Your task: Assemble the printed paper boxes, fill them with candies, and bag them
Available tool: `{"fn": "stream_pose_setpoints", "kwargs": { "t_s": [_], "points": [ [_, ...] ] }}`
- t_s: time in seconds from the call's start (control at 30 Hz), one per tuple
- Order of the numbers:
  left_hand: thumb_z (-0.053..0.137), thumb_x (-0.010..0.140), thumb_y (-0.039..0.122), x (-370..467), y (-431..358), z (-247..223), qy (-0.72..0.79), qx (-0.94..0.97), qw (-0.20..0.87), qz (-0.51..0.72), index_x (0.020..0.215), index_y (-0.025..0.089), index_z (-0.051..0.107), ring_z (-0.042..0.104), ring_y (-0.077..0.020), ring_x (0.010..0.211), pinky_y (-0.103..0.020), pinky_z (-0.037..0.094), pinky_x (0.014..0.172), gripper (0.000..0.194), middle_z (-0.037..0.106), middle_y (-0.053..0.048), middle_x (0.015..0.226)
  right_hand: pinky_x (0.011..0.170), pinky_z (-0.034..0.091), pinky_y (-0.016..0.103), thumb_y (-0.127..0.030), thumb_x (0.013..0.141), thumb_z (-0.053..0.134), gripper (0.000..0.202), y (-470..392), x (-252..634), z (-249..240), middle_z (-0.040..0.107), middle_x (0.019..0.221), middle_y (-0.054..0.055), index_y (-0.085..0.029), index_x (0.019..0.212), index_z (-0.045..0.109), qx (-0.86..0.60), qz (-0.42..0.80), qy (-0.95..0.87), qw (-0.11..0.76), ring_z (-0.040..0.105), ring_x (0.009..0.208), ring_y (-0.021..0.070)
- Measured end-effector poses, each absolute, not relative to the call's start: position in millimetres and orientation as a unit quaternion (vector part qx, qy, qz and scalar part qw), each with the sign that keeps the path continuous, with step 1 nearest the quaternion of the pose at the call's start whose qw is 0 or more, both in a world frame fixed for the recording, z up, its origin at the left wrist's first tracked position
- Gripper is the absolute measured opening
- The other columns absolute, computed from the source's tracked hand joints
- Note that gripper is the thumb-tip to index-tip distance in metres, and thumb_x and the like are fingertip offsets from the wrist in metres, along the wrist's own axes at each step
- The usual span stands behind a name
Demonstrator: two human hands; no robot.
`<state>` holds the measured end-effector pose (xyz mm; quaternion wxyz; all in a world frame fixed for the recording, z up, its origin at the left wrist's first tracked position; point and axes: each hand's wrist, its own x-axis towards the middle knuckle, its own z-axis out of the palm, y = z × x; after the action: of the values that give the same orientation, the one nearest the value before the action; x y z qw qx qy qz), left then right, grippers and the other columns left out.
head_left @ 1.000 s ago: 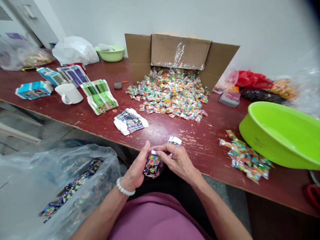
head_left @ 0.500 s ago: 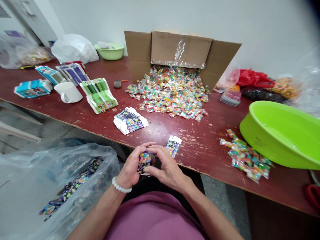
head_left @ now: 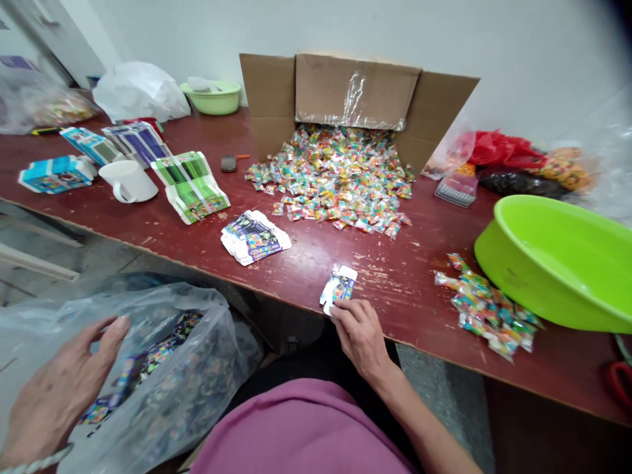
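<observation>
A small purple printed carton (head_left: 340, 284) with a white open flap lies at the front edge of the table. My right hand (head_left: 363, 336) has its fingertips closed on the carton's near end; the thumb is mostly hidden. Over a large clear plastic bag (head_left: 197, 368) at the left, my left hand (head_left: 64, 388) hangs open, thumb and fingers apart, nothing in its grasp. Several filled purple cartons (head_left: 158, 355) lie inside the bag, one of them blurred just beside that hand. Further back rests a stack of flattened purple cartons (head_left: 257, 237).
Wrapped candies (head_left: 340, 178) spill from a cardboard box (head_left: 358, 92) against the wall. A smaller candy pile (head_left: 488, 309) sits by a green basin (head_left: 533, 283). On the left are a white mug (head_left: 129, 182), green cartons (head_left: 192, 187) and blue cartons (head_left: 56, 174).
Both hands were together around a purple carton. My left hand has swung left over the bag and opened, and that carton has left my hands. My right hand has reached the carton on the table.
</observation>
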<state>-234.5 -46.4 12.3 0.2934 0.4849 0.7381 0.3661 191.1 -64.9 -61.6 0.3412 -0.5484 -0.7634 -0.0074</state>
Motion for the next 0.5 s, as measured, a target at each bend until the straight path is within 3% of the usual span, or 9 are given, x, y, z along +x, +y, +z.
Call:
{"fn": "stream_pose_setpoints", "kwargs": {
  "t_s": [0.07,0.13,0.2,0.27,0.37,0.5],
  "points": [
    [0.070,0.071,0.058,-203.7,-48.0,11.5,0.791,0.436,0.278,0.327,0.096,0.027,0.071,0.067,-0.0330,0.085,-0.037,0.053,0.065,0.040,0.072,-0.009,0.089,0.077,0.046,0.036,-0.009,0.093,0.058,0.018,-65.4,188.5,-55.8,0.071,0.100,0.007,-0.021,0.105,0.064,-0.530,-0.031,-0.746,0.403,0.059,0.089,0.0210],
    [0.065,0.073,0.063,-152.5,-46.3,11.0,0.703,0.415,0.460,0.349,0.091,0.019,0.073,0.067,-0.0305,0.083,-0.037,0.053,0.072,0.048,0.074,-0.013,0.090,0.078,0.045,0.036,-0.008,0.092,0.059,0.022,-66.5,183.3,-43.5,0.072,0.099,0.006,-0.023,0.107,0.064,-0.518,-0.058,-0.733,0.436,0.059,0.088,0.0206],
    [0.060,0.081,0.061,-94.9,-43.3,7.3,0.537,0.356,0.703,0.300,0.098,0.013,0.073,0.068,-0.0284,0.088,-0.037,0.052,0.081,0.053,0.074,-0.016,0.094,0.078,0.045,0.038,-0.006,0.090,0.060,0.029,-70.4,176.0,-30.0,0.072,0.100,0.006,-0.025,0.111,0.063,-0.505,-0.077,-0.734,0.448,0.059,0.088,0.0213],
    [0.051,0.085,0.066,-44.4,-40.1,0.0,0.355,0.250,0.873,0.223,0.111,0.010,0.069,0.067,-0.0282,0.097,-0.039,0.051,0.088,0.064,0.072,-0.018,0.104,0.077,0.044,0.039,-0.006,0.089,0.059,0.034,-78.1,167.0,-20.0,0.073,0.101,0.005,-0.028,0.115,0.063,-0.481,-0.076,-0.748,0.451,0.060,0.088,0.0222],
    [0.051,0.086,0.068,-0.4,-34.8,-12.7,0.240,0.119,0.931,0.248,0.110,0.006,0.069,0.067,-0.0204,0.088,-0.029,0.052,0.080,0.068,0.071,-0.016,0.097,0.077,0.043,0.040,-0.009,0.091,0.059,0.034,-92.7,153.7,-14.6,0.074,0.102,0.004,-0.030,0.118,0.061,-0.442,-0.053,-0.778,0.443,0.062,0.090,0.0226],
    [0.068,0.076,0.065,-0.2,-29.8,-22.3,0.234,0.095,0.927,0.277,0.113,0.006,0.067,0.062,-0.0125,0.069,-0.021,0.050,0.067,0.069,0.067,-0.008,0.082,0.078,0.042,0.042,-0.020,0.090,0.063,0.026,-103.3,144.7,-13.7,0.074,0.101,0.004,-0.027,0.114,0.060,-0.431,0.006,-0.790,0.435,0.062,0.088,0.0235]
  ]
}}
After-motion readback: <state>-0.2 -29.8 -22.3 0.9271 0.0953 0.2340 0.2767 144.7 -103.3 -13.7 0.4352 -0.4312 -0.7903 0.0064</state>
